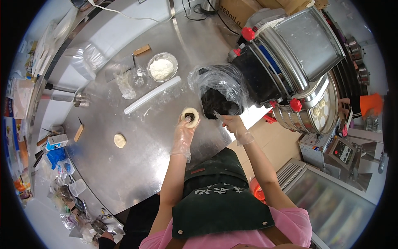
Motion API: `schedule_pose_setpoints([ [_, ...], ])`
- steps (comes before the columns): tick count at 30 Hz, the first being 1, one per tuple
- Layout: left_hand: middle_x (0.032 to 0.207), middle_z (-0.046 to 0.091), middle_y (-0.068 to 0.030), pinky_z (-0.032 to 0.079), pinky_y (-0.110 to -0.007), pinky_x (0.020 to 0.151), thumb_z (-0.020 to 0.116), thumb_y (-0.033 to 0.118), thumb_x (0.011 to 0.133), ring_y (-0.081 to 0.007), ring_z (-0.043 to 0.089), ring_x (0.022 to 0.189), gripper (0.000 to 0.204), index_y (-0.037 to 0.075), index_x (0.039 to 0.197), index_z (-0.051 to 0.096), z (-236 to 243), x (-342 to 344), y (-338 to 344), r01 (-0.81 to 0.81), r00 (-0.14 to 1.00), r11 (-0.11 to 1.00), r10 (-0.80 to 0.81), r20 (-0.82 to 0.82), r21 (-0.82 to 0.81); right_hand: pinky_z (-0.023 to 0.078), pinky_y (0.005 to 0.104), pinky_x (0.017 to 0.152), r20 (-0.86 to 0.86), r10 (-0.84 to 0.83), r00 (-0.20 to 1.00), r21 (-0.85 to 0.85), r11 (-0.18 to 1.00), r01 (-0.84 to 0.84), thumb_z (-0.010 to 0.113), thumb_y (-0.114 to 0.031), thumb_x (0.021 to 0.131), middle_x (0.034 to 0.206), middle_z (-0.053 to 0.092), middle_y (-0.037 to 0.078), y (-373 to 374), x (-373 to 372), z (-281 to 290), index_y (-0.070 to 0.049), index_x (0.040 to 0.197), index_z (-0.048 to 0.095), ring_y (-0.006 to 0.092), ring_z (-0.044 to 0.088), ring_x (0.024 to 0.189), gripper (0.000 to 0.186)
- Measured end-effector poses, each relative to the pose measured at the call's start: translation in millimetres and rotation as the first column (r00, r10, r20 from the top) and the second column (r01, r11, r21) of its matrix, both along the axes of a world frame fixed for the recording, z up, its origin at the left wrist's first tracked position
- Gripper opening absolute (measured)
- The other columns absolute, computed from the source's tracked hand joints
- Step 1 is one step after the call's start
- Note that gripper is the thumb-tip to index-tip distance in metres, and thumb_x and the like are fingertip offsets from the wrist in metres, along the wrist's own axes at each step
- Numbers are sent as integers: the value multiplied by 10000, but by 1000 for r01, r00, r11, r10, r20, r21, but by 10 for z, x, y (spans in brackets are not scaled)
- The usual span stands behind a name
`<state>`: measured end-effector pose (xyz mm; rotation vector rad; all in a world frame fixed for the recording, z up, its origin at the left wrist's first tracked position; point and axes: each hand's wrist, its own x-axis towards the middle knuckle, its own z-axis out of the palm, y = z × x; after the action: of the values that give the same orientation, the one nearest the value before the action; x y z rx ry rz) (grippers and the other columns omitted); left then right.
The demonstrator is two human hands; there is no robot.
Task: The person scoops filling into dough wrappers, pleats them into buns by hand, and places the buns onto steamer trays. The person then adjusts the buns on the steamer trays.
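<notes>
Pink shirt (290, 226) and dark green apron (219, 207) nearest, left hand (185, 129) cupping a filled dough round (191, 111) mid-scene, fingers curled around it, right hand (233, 125) gripping a thin tool (218, 115) (tip unclear) by dark filling (214, 99) farther right.

At the worktop (105, 174): two gloved hands (188, 126), two dough rounds (120, 140), one bowl (176, 65) of flour (161, 68), one white rod (152, 95), one plastic-lined black tub (206, 115), one thin tool (217, 115). One machine (269, 62) shows four red knobs (248, 33).
</notes>
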<state>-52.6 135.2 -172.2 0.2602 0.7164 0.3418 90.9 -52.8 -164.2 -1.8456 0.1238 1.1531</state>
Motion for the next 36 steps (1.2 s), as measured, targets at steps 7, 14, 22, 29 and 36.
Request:
schedule_pose_setpoints([
  [7, 1243, 565, -171, 412, -573, 1109, 555, -46, 848, -418, 551, 1240, 445, -24, 1282, 461, -8, 61, -12, -11, 1000, 1000, 11, 10, -10, 355, 193, 549, -82, -94, 992, 124, 987, 104, 546, -94, 974, 809, 601, -11, -79, -125, 357, 4, 1316, 622, 47, 437, 613, 364],
  [14, 1280, 538, -197, 431, -558, 1103, 520, -3, 883, -387, 548, 1230, 426, -31, 1301, 445, 132, 298, -146, 65, 997, 994, -61, 52, -83, 434, 233, 614, 639, -25, 768, 157, 983, -98, 540, 17, 942, 838, 594, 1, -87, -558, 612, -93, 1341, 632, 100, 494, 632, 424],
  [22, 1250, 571, -179, 508, -464, 996, 595, 225, 960, -319, 582, 1189, 417, 22, 1308, 485, 287, 414, -232, 184, 973, 981, -190, 129, 56, 540, 368, 563, 815, 568, 113, -535, 813, -228, 575, -16, 855, 963, 647, 64, -33, -777, 656, -182, 1373, 594, 266, 657, 695, 544],
  [29, 1226, 580, -144, 519, -418, 976, 593, 97, 947, -296, 602, 1163, 422, 47, 1349, 473, 362, 435, -308, 192, 972, 979, -199, 121, 70, 459, 239, 635, 323, -141, 936, 238, 969, 64, 532, -31, 973, 840, 561, -30, -149, -775, 707, -117, 1388, 597, 74, 501, 691, 428],
  [36, 1154, 584, -55, 509, -284, 875, 566, -35, 911, -132, 593, 997, 500, 55, 1393, 465, 501, 513, -590, 199, 979, 872, -198, -49, 446, 424, 198, 741, 548, -97, 831, 197, 980, -16, 501, 65, 953, 831, 536, -17, -230, -845, 888, -23, 1334, 620, 74, 482, 751, 409],
])
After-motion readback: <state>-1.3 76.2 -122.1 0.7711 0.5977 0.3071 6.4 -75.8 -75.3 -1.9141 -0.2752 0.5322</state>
